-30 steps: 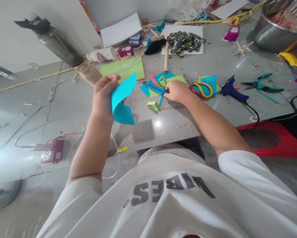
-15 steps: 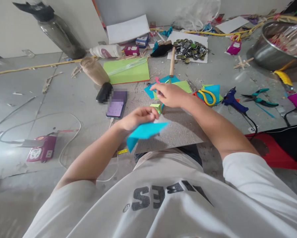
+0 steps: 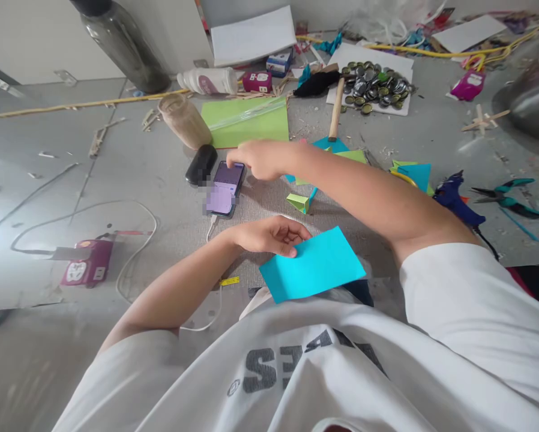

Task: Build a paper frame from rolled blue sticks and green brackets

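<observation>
My left hand [image 3: 274, 236] pinches a sheet of bright blue paper [image 3: 314, 264] by its upper edge, the thumb lying on top and the other fingers curled. The sheet is held over the front of the worktop, close to my shirt. My right hand [image 3: 264, 159] reaches across to the left, index finger stretched out at the top end of a smartphone [image 3: 228, 180] with a lit purple screen. Nothing shows in that hand. Whether the fingertip touches the screen I cannot tell. Between the hands stands a small folded green paper piece [image 3: 298, 201] with a blue strip.
Left of the phone lie a black rounded object [image 3: 201, 163] and a jar [image 3: 185, 122]. Behind are a green sheet [image 3: 251, 123], a wooden-handled tool [image 3: 337, 111] and bottle caps [image 3: 375, 87]. To the right lie a glue gun [image 3: 454, 198] and pliers [image 3: 508, 197]. A white cable [image 3: 155, 216] runs at left.
My right hand has moved left from the coloured papers to the phone. The blue paper in my left hand has turned from edge-on to face up, and the view has shifted.
</observation>
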Tool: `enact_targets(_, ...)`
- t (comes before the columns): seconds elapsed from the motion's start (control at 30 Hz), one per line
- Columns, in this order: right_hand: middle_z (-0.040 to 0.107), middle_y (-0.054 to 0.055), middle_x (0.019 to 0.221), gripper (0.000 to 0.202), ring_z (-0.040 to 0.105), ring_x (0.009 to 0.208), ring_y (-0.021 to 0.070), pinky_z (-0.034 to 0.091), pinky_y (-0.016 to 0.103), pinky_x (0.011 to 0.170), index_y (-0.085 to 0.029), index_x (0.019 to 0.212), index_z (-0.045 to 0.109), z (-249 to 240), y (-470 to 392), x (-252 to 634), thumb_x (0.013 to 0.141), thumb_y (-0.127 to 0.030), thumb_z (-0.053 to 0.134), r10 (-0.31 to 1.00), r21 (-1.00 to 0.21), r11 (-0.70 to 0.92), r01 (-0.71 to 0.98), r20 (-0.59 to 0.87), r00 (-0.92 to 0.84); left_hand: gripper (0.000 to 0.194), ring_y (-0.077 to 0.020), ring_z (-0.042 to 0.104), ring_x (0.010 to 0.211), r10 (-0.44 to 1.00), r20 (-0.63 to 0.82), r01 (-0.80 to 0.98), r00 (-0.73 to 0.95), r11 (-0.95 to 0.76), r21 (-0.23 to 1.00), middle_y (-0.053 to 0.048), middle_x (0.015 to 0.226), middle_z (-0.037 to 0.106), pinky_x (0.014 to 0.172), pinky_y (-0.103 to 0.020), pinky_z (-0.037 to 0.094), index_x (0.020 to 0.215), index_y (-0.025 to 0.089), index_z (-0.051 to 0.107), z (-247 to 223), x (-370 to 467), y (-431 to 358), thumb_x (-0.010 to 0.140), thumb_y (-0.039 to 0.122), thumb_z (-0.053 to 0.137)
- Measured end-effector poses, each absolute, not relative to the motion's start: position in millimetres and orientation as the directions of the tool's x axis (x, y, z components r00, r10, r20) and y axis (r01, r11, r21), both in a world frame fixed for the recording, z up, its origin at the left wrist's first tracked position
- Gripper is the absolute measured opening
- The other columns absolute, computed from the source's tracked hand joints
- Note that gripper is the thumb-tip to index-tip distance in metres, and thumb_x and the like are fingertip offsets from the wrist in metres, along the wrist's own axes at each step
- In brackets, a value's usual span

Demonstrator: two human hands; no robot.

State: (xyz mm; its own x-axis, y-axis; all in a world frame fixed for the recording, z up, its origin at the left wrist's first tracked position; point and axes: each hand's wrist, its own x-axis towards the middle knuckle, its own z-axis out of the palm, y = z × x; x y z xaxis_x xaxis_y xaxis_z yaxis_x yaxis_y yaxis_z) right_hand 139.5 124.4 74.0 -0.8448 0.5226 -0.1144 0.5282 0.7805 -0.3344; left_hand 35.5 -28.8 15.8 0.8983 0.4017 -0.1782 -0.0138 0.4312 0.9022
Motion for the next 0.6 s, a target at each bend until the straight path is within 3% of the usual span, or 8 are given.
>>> enact_targets(0.17,0.087,0.002,0.099,0.037,0.082,0.097,0.0263,0.064,0.041,0.093,-0.032,0.118,0.090,107.5,116.7,206.3,0.109,-0.003,0.069,0.647,-0.605,0.682,0.411,0.237,-0.725,0.051,-0.0144,0.064,0.075,0.608,-0.099,-0.129,0.787,0.321,0.938,-0.001,0.085,0.075,0.071,-0.026,0.054,0.095,0.018,0.081,21.7,38.0,-30.1,0.084,0.049,0.120)
enact_targets(0.23,0.084,0.002,0.095,0.024,0.078,0.085,0.0233,0.064,0.040,0.083,-0.033,0.111,0.088,113.0,106.2,240.0,0.116,-0.016,0.073,0.686,-0.706,0.642,0.298,0.356,-0.635,0.052,-0.0145,0.065,0.073,0.712,-0.063,-0.211,0.699,0.289,0.934,0.000,0.084,0.074,0.069,-0.026,0.054,0.092,0.019,0.077,22.7,41.1,-31.7,0.077,0.045,0.120)
enact_targets(0.3,0.080,0.002,0.089,0.017,0.071,0.071,0.0204,0.062,0.038,0.071,-0.033,0.106,0.086,109.3,91.6,269.8,0.121,-0.040,0.082,0.747,-0.797,0.569,0.201,0.399,-0.531,0.051,-0.0157,0.067,0.073,0.798,-0.034,-0.280,0.601,0.250,0.927,0.000,0.085,0.077,0.069,-0.026,0.055,0.094,0.021,0.075,24.3,45.5,-33.4,0.070,0.040,0.116)
enact_targets(0.43,0.074,0.001,0.081,0.065,0.066,0.068,0.0173,0.061,0.033,0.063,-0.030,0.099,0.082,78.7,66.8,302.8,0.108,-0.094,0.087,0.796,-0.873,0.483,0.067,0.407,-0.448,0.042,-0.0178,0.069,0.073,0.900,0.053,-0.282,0.432,0.080,0.956,0.002,0.081,0.076,0.071,-0.030,0.059,0.091,0.023,0.075,35.3,41.4,-27.7,0.062,0.032,0.104)
enact_targets(0.5,0.070,0.000,0.078,0.076,0.063,0.067,0.0160,0.057,0.031,0.060,-0.028,0.098,0.081,60.1,62.7,306.6,0.103,-0.104,0.082,0.803,-0.883,0.469,0.037,0.408,-0.434,0.041,-0.0186,0.068,0.073,0.939,0.081,-0.242,0.334,0.002,0.970,0.002,0.082,0.077,0.072,-0.032,0.059,0.091,0.024,0.076,45.3,22.5,-17.0,0.058,0.028,0.100)
enact_targets(0.6,0.064,-0.002,0.074,0.076,0.059,0.066,0.0152,0.053,0.030,0.058,-0.027,0.095,0.079,39.6,65.5,305.7,0.104,-0.103,0.083,0.829,-0.888,0.454,0.068,0.394,-0.397,0.047,-0.0230,0.068,0.082,0.994,0.091,-0.254,0.056,-0.074,0.964,0.002,0.087,0.080,0.074,-0.038,0.062,0.096,0.028,0.074,60.7,-25.3,4.5,0.053,0.028,0.093)
